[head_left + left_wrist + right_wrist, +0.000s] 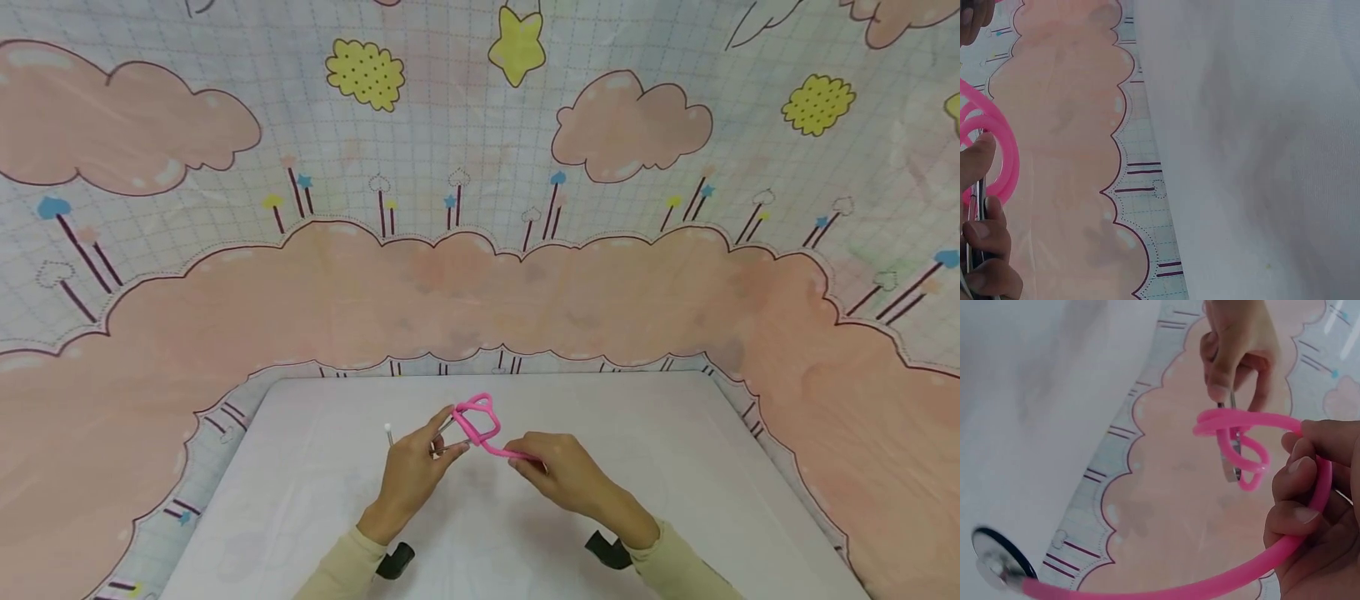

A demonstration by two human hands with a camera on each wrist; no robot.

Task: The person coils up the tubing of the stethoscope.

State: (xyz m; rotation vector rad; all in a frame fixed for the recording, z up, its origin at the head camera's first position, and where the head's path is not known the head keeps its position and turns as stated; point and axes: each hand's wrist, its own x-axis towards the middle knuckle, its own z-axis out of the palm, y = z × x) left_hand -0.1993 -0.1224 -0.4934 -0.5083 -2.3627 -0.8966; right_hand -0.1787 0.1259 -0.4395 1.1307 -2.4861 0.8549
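Note:
A stethoscope with pink tubing (467, 427) is held up over the table between both hands. My left hand (411, 467) grips its metal ear tubes, and a white ear tip (387, 427) sticks out behind the fingers. Loops of tubing wind around the metal part just beyond the left fingertips. To the right, my right hand (562, 471) pinches the trailing length of tube. The right wrist view shows this tube running through the curled fingers and down to the round chest piece (996, 559), which hangs at the lower left.
A white table (300, 467) lies beneath the hands. Behind it and along its sides is a printed cloth (525, 292) with clouds and stars. Black wrist bands (395, 560) show by both sleeves.

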